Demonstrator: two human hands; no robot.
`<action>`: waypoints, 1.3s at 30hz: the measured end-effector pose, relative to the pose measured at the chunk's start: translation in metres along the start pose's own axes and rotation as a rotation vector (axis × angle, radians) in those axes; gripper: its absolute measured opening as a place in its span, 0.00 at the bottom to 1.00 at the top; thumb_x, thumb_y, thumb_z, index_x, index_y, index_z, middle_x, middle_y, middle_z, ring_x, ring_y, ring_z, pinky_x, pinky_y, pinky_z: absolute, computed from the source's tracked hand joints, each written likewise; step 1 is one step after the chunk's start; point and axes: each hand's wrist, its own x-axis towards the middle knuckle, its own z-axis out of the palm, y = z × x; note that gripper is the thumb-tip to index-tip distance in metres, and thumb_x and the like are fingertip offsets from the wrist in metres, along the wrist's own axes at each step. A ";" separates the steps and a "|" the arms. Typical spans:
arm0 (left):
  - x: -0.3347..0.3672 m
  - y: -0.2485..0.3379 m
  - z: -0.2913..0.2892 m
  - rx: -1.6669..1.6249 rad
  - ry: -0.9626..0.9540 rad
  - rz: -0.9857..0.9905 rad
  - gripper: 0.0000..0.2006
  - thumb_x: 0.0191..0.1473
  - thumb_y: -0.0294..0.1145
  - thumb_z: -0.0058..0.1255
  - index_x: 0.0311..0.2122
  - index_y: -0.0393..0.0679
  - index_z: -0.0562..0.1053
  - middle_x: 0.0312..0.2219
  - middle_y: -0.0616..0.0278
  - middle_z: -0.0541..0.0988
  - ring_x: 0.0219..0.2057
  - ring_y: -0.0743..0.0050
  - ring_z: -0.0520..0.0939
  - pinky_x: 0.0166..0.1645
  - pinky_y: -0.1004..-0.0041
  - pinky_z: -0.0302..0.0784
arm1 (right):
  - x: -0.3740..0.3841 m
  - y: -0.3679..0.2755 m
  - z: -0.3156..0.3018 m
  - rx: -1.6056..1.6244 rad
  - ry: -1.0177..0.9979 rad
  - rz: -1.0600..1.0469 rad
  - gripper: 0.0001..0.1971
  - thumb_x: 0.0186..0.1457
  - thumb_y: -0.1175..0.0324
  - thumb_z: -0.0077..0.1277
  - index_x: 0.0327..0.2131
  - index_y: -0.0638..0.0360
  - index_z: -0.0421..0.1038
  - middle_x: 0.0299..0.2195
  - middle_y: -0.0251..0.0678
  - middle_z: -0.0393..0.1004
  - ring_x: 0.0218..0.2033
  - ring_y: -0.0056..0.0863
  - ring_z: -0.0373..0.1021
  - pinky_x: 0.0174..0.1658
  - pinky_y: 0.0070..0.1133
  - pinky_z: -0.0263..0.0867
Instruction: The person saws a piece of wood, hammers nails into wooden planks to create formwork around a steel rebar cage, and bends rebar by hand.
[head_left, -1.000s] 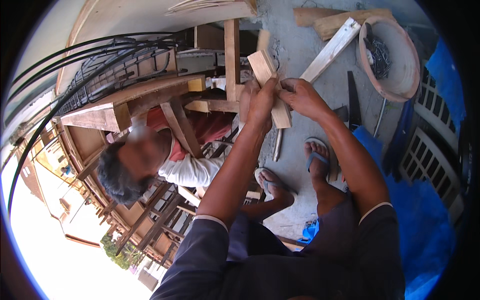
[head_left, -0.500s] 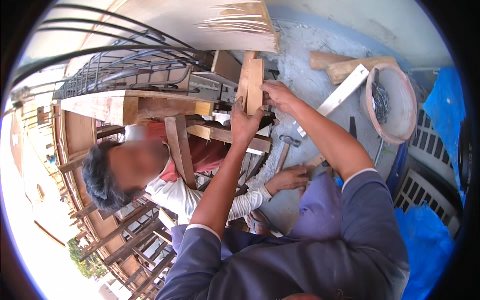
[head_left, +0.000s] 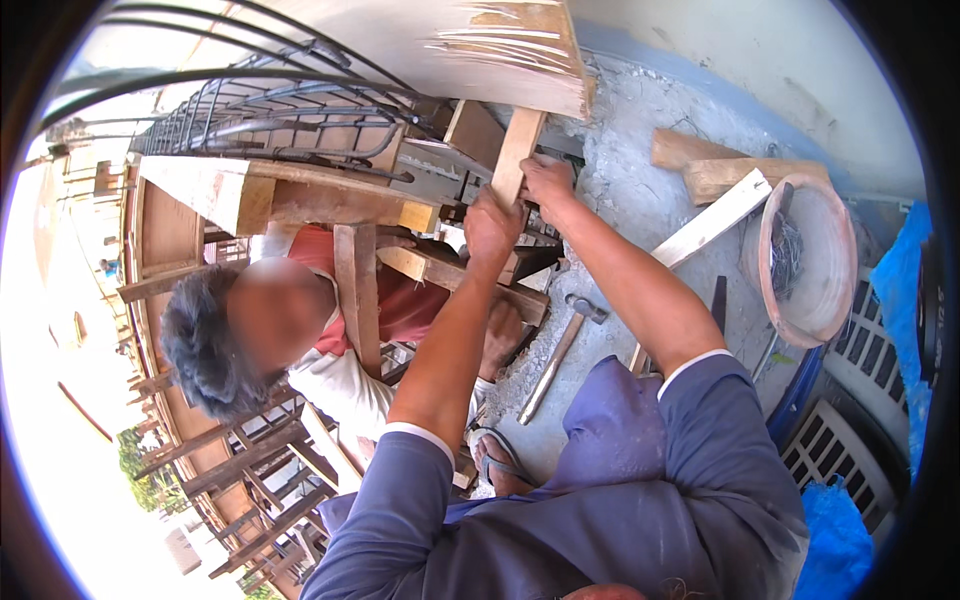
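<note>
A short flat strip of pale wood (head_left: 519,150) stands out beneath the splintered end of a plywood panel (head_left: 540,60). My left hand (head_left: 492,230) is wrapped around the strip's near end, fingers closed. At its right edge, my right hand (head_left: 547,185) has its fingers bent in and closed against the wood; their tips are partly hidden. Just below my hands runs a timber frame with a yellowish-ended beam (head_left: 465,278). On the rough concrete lies a hammer (head_left: 558,357) with a wooden handle, nearer to me than both hands.
A co-worker (head_left: 345,310) in a red and white top is among the timbers on the left, one hand (head_left: 503,335) low by the ledge. Bent steel bars (head_left: 270,120) extend behind. At right are a white batten (head_left: 715,222), wood offcuts (head_left: 745,178), a tub of wire (head_left: 815,265) and grey crates (head_left: 840,460).
Both my hands have closed in around the strip; two pieces showed before, now one. The co-worker's hand has drawn back left from beside my knee, uncovering the hammer. The view has shifted slightly.
</note>
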 end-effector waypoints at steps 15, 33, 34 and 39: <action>0.024 -0.011 0.002 0.080 -0.175 0.037 0.24 0.47 0.43 0.65 0.39 0.31 0.72 0.35 0.29 0.81 0.40 0.29 0.83 0.49 0.48 0.78 | 0.017 -0.063 0.015 -0.943 0.210 -0.262 0.30 0.48 0.47 0.65 0.39 0.70 0.80 0.39 0.59 0.80 0.45 0.51 0.78 0.48 0.37 0.74; 0.020 -0.001 0.000 -0.025 -0.067 -0.109 0.31 0.41 0.43 0.67 0.48 0.29 0.77 0.40 0.33 0.82 0.45 0.36 0.83 0.52 0.55 0.78 | 0.027 -0.037 0.012 -0.856 0.267 -0.367 0.33 0.48 0.47 0.65 0.47 0.69 0.74 0.44 0.62 0.77 0.49 0.51 0.74 0.53 0.36 0.71; 0.020 0.001 -0.001 -0.022 -0.080 -0.125 0.31 0.41 0.43 0.67 0.48 0.30 0.77 0.40 0.34 0.82 0.45 0.36 0.83 0.52 0.55 0.78 | 0.027 -0.037 0.012 -0.855 0.254 -0.358 0.34 0.49 0.47 0.65 0.47 0.69 0.74 0.46 0.62 0.75 0.49 0.51 0.74 0.53 0.36 0.71; 0.017 0.001 -0.001 0.055 -0.062 -0.137 0.27 0.41 0.43 0.67 0.43 0.32 0.77 0.39 0.33 0.82 0.44 0.34 0.83 0.52 0.51 0.77 | 0.020 -0.042 0.016 -0.889 0.195 -0.350 0.36 0.50 0.46 0.62 0.49 0.71 0.72 0.51 0.65 0.71 0.50 0.54 0.73 0.54 0.36 0.71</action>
